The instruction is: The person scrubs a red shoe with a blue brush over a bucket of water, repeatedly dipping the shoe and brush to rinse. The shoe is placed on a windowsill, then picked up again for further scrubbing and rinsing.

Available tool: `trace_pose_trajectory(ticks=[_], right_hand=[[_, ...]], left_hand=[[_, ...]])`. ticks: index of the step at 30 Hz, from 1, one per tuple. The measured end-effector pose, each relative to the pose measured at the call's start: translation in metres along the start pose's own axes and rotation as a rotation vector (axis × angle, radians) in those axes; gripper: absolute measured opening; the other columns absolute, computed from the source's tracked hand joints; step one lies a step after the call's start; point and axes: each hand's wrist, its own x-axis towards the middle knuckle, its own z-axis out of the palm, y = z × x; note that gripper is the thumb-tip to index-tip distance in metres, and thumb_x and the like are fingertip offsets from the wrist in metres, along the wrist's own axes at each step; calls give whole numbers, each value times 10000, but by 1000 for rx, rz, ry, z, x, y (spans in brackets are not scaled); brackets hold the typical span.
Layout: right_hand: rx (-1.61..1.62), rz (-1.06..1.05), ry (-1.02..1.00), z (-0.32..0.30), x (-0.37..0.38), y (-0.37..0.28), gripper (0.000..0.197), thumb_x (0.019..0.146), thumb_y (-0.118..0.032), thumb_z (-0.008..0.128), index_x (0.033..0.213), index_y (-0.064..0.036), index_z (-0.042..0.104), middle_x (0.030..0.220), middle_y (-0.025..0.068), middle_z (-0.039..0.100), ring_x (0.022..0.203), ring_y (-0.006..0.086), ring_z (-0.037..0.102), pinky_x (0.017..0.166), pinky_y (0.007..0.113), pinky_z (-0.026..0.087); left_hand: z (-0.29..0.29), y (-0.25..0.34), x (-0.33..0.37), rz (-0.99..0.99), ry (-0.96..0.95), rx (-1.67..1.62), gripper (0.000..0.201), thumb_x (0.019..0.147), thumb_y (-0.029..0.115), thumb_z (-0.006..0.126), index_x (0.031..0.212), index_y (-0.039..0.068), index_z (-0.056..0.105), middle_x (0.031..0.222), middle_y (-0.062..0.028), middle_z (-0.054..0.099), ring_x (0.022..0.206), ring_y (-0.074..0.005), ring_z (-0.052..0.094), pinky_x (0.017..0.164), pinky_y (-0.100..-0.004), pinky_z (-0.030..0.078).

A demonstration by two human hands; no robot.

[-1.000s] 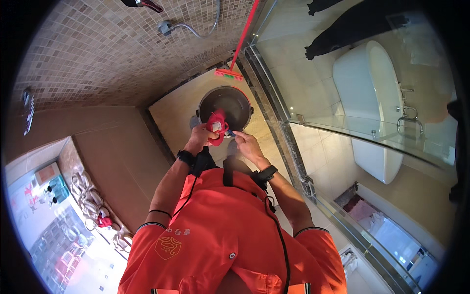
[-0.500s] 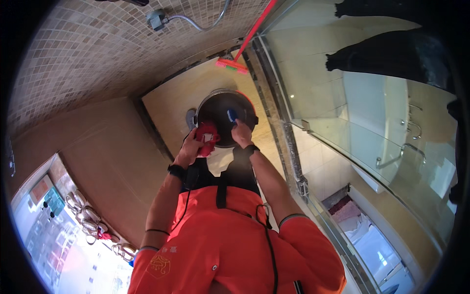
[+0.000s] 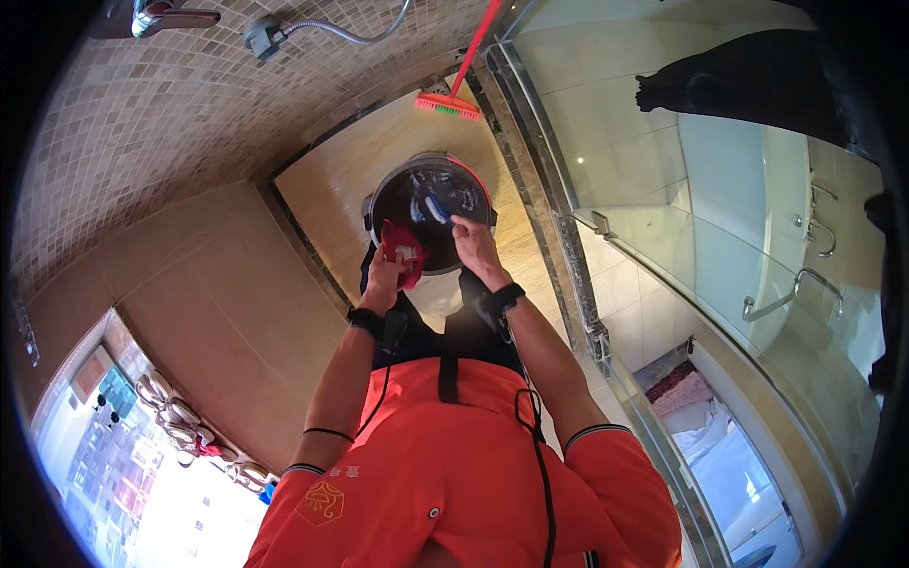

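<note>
A round dark bucket [image 3: 393,194] stands on the floor in front of me, with pale reflections in it that look like water. Over its near left rim my left hand [image 3: 383,282] grips a red cloth item [image 3: 405,254] with a white patch; its exact kind cannot be made out. My right hand [image 3: 478,251] is closed round the handle of a small blue brush [image 3: 437,210] with white bristles. The brush is held over the bucket's middle, apart from the red item.
A red long-handled floor brush [image 3: 449,104] stands beyond the bucket. To the right runs a glass shower partition [image 3: 682,256] with a metal handle. A mosaic-tiled wall [image 3: 189,104] with a metal hose [image 3: 350,36] is at the upper left. Several slippers [image 3: 175,412] line the window side.
The brush has shifted slightly left and tilted, its white bristles now showing. The red item is turned more upright. My view has shifted a little, and reflections now show in the bucket.
</note>
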Motion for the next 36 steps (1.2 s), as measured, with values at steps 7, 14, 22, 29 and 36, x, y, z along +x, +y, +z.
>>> trace_pose_trajectory(ticks=[7, 14, 22, 29, 36], right_hand=[[-141, -219, -232, -82, -68, -89, 297, 934, -205, 584, 1125, -58, 757, 892, 241, 733, 835, 424, 718, 754, 507, 588], [-362, -437, -32, -82, -88, -97, 297, 946, -218, 586, 1166, -75, 724, 775, 257, 699, 766, 411, 716, 673, 525, 580], [-160, -304, -269, -108, -91, -82, 315, 940, -215, 579, 1169, -63, 733, 896, 244, 735, 857, 419, 724, 784, 513, 583], [-393, -497, -201, -124, -99, -89, 287, 924, -209, 602, 1095, -41, 759, 802, 241, 718, 761, 406, 720, 717, 506, 586], [-207, -497, -201, -113, -86, -87, 287, 930, -216, 585, 1045, -18, 759, 822, 239, 728, 788, 421, 723, 745, 512, 591]], left_hand=[[41, 30, -30, 127, -124, -3, 851, 808, -193, 465, 1533, 249, 410, 1066, 12, 553, 925, -159, 612, 759, -364, 587], [67, 48, -69, 198, -183, 63, 875, 814, -153, 501, 1568, 268, 360, 1184, -22, 612, 1011, -179, 651, 754, -350, 608], [75, 35, -71, 207, -207, -206, 789, 798, -165, 499, 1509, 174, 450, 1227, -71, 650, 1081, -249, 667, 862, -401, 598], [55, 26, -65, 216, -305, -210, 774, 798, -176, 489, 1504, 140, 455, 1262, -88, 637, 1095, -255, 649, 932, -414, 580], [67, 41, -84, 299, -312, -40, 924, 739, -182, 515, 1589, 159, 397, 1291, -60, 641, 1116, -217, 648, 942, -346, 551]])
